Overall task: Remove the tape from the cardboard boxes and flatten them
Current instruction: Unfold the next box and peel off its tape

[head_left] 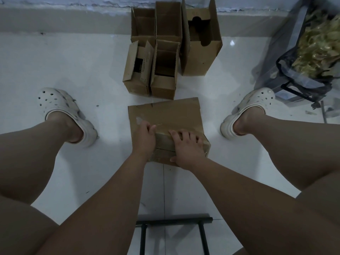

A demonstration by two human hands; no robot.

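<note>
Head view: box lying on floor, near centre. Left hand pinching tape at top edge, likely peeling; right hand pressing flat, fingers spread, steadying box against pull.

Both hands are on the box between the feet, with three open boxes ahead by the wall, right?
Not three: the head view shows five open boxes ahead by the wall. The left hand and right hand are on the box between the feet.

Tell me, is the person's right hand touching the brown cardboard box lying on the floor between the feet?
Touching. The head view shows the right hand with its spread fingers pressed flat on top of the brown cardboard box, no gap visible.
</note>
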